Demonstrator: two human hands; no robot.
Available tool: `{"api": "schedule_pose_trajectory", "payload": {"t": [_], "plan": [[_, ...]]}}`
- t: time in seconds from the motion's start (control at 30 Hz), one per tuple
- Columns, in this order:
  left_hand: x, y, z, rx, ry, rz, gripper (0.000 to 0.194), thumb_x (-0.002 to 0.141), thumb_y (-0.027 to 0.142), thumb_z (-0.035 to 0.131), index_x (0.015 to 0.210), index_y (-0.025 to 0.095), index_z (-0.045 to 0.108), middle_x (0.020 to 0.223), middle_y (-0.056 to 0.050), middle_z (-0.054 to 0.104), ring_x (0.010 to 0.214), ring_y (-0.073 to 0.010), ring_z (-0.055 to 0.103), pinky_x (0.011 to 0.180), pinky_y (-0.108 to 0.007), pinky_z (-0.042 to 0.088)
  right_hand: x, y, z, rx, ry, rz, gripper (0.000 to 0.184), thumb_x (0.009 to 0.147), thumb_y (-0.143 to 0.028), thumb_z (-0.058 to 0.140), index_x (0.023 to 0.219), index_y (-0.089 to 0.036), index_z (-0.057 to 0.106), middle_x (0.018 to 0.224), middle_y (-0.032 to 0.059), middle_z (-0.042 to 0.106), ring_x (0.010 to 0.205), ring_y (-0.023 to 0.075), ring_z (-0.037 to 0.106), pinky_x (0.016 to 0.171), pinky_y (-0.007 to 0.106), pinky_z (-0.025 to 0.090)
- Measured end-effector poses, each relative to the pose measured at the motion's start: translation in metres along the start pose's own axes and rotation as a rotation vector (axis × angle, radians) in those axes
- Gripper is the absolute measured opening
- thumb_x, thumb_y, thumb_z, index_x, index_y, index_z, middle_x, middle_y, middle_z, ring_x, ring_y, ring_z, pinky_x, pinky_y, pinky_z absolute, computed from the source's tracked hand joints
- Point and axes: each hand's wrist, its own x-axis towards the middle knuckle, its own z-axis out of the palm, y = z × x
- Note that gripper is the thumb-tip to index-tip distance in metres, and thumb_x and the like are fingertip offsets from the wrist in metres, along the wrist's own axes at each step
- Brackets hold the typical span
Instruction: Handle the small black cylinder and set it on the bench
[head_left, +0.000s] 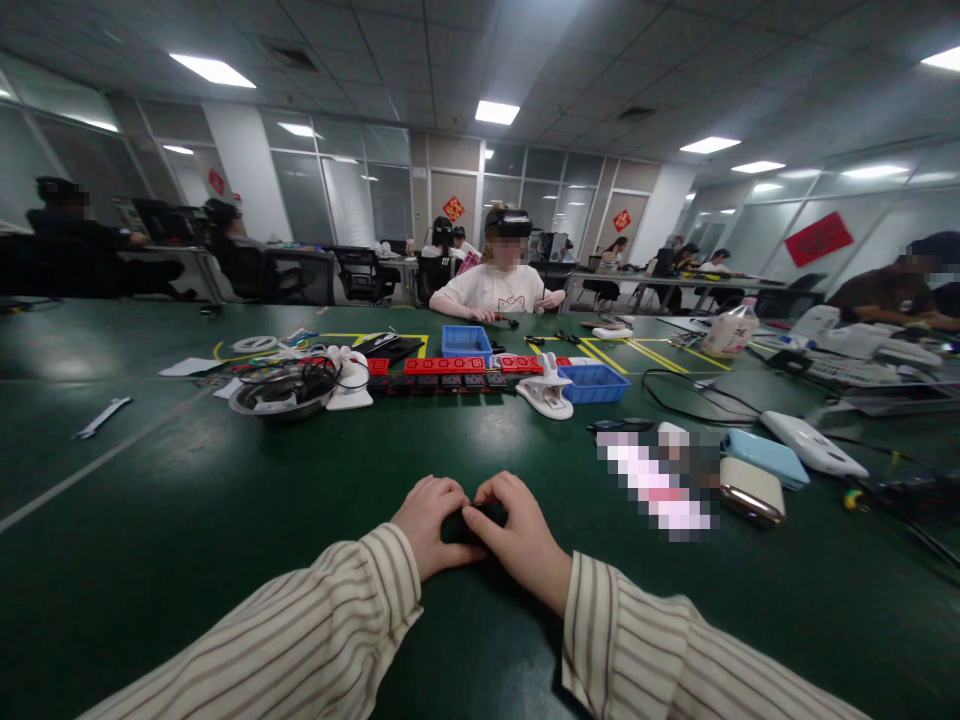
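Close in front of me, my left hand (436, 522) and my right hand (517, 530) meet just above the green table (300, 520). Between them sits a small black object (459, 527), mostly covered by my fingers, so its kind does not show. The left fingers curl over it from one side, with the thumb low along its near edge. From the other side the right thumb and fingers pinch it. Farther back lies a row of red socket-like blocks (444, 366) above a row of black ones (454, 384).
Behind the hands stand a metal bowl of cables (281, 408), a white clip stand (547, 395) and blue bins (596, 383), (465, 341). To the right lie a cream case (752, 490), a light blue box (765, 458) and black cables. A person (499, 285) sits across the table.
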Motion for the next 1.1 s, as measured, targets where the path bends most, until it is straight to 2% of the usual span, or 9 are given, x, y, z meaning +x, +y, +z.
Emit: {"api": "schedule_pose_trajectory", "payload": {"t": [0.1,0.27,0.47,0.6,0.73,0.9,1.0,1.1], "plan": [[0.000,-0.003,0.001,-0.001,-0.008,0.010,0.036,0.060,0.041,0.072,0.084,0.018,0.060,0.085,-0.003,0.056,0.082,-0.0221,0.051,0.080,-0.041,0.039,-0.001,-0.003,-0.001,0.007,-0.004,-0.028,0.001,0.076,-0.017,0.058,0.076,-0.017,0.057,0.077,0.0018,0.053,0.078,0.0168,0.048,0.071,0.030,0.038],[0.000,-0.008,0.003,-0.020,-0.022,0.015,0.035,0.060,0.041,0.071,0.086,0.018,0.061,0.088,-0.004,0.056,0.084,-0.0225,0.051,0.080,-0.039,0.040,-0.004,-0.006,-0.003,0.024,0.001,-0.081,0.018,0.074,-0.011,0.055,0.091,-0.018,0.057,0.083,0.0028,0.057,0.081,0.0179,0.050,0.076,0.033,0.038],[0.001,-0.005,0.001,-0.054,-0.040,0.006,0.036,0.060,0.039,0.072,0.087,0.018,0.060,0.088,-0.003,0.057,0.085,-0.0227,0.051,0.080,-0.038,0.041,-0.005,-0.004,-0.004,0.065,-0.022,-0.147,0.019,0.082,-0.010,0.044,0.093,-0.019,0.056,0.089,0.0030,0.060,0.086,0.0169,0.051,0.081,0.033,0.037],[0.002,-0.004,-0.001,-0.063,-0.048,-0.002,0.042,0.057,0.037,0.075,0.091,0.020,0.059,0.092,-0.003,0.056,0.089,-0.0229,0.051,0.084,-0.040,0.039,-0.005,-0.001,-0.004,0.080,-0.003,-0.148,0.016,0.086,-0.018,0.041,0.096,-0.019,0.053,0.095,0.0037,0.056,0.091,0.0171,0.049,0.083,0.033,0.037],[0.002,-0.002,-0.001,-0.043,-0.033,-0.023,0.055,0.051,0.041,0.076,0.097,0.019,0.054,0.096,-0.004,0.054,0.092,-0.0246,0.050,0.090,-0.047,0.034,-0.004,0.001,-0.002,0.040,0.048,-0.068,0.016,0.080,-0.029,0.054,0.090,-0.017,0.050,0.086,0.0040,0.052,0.082,0.0182,0.047,0.073,0.033,0.038],[0.001,0.002,-0.001,0.003,-0.024,-0.017,0.038,0.058,0.041,0.071,0.085,0.018,0.057,0.087,-0.003,0.055,0.087,-0.0233,0.052,0.096,-0.052,0.027,-0.002,-0.003,0.000,-0.019,0.026,-0.046,0.013,0.072,-0.023,0.065,0.074,-0.017,0.054,0.076,0.0013,0.051,0.076,0.0174,0.046,0.069,0.031,0.037],[0.000,0.002,-0.001,0.008,-0.033,-0.002,0.032,0.061,0.036,0.067,0.087,0.019,0.059,0.088,-0.003,0.056,0.088,-0.0227,0.053,0.096,-0.051,0.027,-0.002,-0.007,-0.002,-0.035,0.010,-0.073,0.006,0.073,-0.018,0.062,0.076,-0.018,0.058,0.077,0.0015,0.053,0.079,0.0174,0.047,0.072,0.032,0.037],[-0.001,0.001,-0.001,-0.006,-0.049,0.011,0.032,0.061,0.030,0.065,0.092,0.021,0.059,0.091,-0.003,0.057,0.090,-0.0227,0.053,0.097,-0.051,0.026,-0.004,-0.010,-0.004,-0.038,-0.004,-0.109,0.009,0.073,-0.014,0.060,0.081,-0.018,0.061,0.080,0.0020,0.054,0.081,0.0176,0.047,0.075,0.033,0.037]]}}
